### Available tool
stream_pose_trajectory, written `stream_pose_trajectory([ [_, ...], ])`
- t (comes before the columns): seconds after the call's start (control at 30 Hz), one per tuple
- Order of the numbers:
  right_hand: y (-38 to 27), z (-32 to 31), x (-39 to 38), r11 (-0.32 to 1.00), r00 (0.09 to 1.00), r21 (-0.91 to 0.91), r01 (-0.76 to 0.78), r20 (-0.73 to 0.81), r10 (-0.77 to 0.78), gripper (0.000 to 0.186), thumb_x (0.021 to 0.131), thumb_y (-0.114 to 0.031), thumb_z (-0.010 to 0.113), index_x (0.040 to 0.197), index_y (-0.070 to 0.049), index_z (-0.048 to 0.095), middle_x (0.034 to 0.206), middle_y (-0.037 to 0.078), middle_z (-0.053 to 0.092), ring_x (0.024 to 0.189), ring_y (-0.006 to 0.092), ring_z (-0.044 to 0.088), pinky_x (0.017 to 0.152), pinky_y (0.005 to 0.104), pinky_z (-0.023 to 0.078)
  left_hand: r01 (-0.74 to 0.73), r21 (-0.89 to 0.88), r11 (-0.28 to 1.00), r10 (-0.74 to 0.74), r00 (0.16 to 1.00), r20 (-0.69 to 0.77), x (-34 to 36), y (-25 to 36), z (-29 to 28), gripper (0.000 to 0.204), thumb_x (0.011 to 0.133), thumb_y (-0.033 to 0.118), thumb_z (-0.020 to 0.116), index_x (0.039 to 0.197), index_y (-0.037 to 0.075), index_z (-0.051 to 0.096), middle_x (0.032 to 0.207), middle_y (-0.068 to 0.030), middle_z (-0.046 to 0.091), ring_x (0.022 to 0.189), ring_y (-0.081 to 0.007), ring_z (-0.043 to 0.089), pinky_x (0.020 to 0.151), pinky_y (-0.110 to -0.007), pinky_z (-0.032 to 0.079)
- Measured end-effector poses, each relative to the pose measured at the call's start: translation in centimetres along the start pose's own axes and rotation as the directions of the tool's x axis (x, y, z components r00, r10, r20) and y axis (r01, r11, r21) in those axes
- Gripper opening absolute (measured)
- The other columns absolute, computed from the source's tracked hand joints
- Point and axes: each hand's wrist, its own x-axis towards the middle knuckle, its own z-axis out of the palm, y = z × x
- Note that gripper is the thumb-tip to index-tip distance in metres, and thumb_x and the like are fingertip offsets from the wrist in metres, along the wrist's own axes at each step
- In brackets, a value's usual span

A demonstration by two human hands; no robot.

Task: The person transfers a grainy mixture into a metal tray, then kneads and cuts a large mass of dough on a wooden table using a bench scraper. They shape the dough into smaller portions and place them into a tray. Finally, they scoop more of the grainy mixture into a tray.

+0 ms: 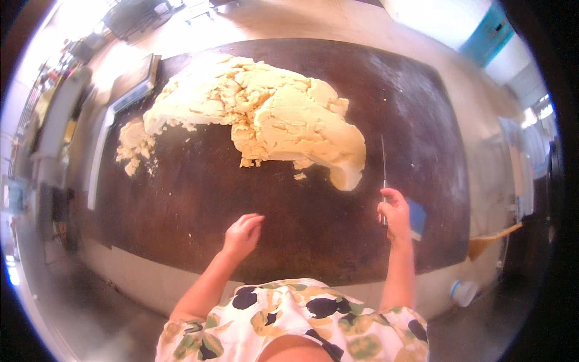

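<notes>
A large, pale yellow mass of dough (295,120) lies across the far and middle part of the dark tabletop (289,211). Its surface is cracked, and crumbly lumps (136,145) have come loose at its left end. My right hand (395,214) grips the handle of a long, thin knife (384,160) to the right of the dough. The blade points away from me, apart from the dough. Over the near part of the table is my left hand (242,235), its fingers curled together, with nothing visible in them.
A blue flat-looking object (417,217) lies beside my right wrist, partly hidden. White powder (401,84) dusts the table's far right. A frame-like object (136,87) stands at the far left edge. A white round container (463,293) is below the near right corner.
</notes>
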Motion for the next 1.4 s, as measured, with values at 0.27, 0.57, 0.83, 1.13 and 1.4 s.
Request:
stream_pose_trajectory([
  [0.27, -8.8, 11.3, -3.0, 0.963, 0.968, 0.27, 0.004, 0.242, -0.072, 0.02, 0.084, -0.001, 0.056, 0.103, -0.002, 0.06, 0.077, 0.004, 0.06, 0.06, 0.0098, 0.054, 0.052, 0.0217, 0.045, -0.745, 0.0, 0.667, 0.744, 0.666, -0.053, 10.5, 15.7, 0.1, 0.045, 0.077, 0.02, 0.072, 0.119, 0.009, 0.059, 0.117, -0.013, 0.055, 0.097, -0.0292, 0.061, 0.079, -0.04, 0.051],
  [0.57, -8.0, 18.1, -0.2, 0.9, 0.883, 0.423, 0.103, 0.378, -0.279, 0.028, 0.091, -0.013, 0.048, 0.114, 0.001, 0.057, 0.101, 0.011, 0.062, 0.092, 0.0163, 0.061, 0.079, 0.0283, 0.049, -0.701, 0.093, 0.707, 0.706, 0.691, -0.153, 15.3, 14.0, -4.0, 0.041, 0.067, 0.013, 0.072, 0.107, 0.01, 0.062, 0.106, -0.0066, 0.059, 0.083, -0.0226, 0.063, 0.07, -0.035, 0.052],
  [0.83, -8.2, 25.3, 2.3, 0.442, 0.674, -0.543, 0.713, 0.358, -0.646, 0.032, 0.082, -0.009, 0.06, 0.113, -0.004, 0.053, 0.1, 0.017, 0.059, 0.096, 0.0344, 0.06, 0.081, 0.0375, 0.049, -0.598, 0.227, 0.769, 0.639, 0.733, -0.233, 19.0, 12.2, -10.5, 0.028, 0.073, 0.027, 0.073, 0.095, 0.013, 0.061, 0.087, -0.0036, 0.061, 0.077, -0.021, 0.062, 0.065, -0.033, 0.051],
  [1.13, -12.0, 30.4, 3.8, 0.407, 0.56, -0.388, 0.827, 0.506, -0.656, 0.044, 0.078, -0.01, 0.068, 0.118, -0.005, 0.051, 0.117, 0.012, 0.058, 0.106, 0.0254, 0.058, 0.085, 0.0369, 0.049, -0.665, 0.148, 0.732, 0.679, 0.73, -0.078, 22.4, 11.7, -15.9, 0.04, 0.079, 0.035, 0.071, 0.105, 0.007, 0.059, 0.096, -0.0092, 0.063, 0.093, -0.0263, 0.063, 0.082, -0.039, 0.052],
  [1.4, -18.3, 31.3, 6.8, 0.353, 0.489, -0.339, 0.872, 0.592, -0.64, 0.037, 0.075, -0.003, 0.068, 0.11, -0.003, 0.054, 0.105, 0.012, 0.058, 0.095, 0.027, 0.06, 0.082, 0.0368, 0.05, -0.56, -0.057, 0.826, 0.563, 0.825, 0.056, 25.6, 11.6, -20.0, 0.032, 0.085, 0.036, 0.064, 0.104, 0.011, 0.061, 0.091, -0.0067, 0.065, 0.088, -0.0212, 0.064, 0.077, -0.035, 0.052],
])
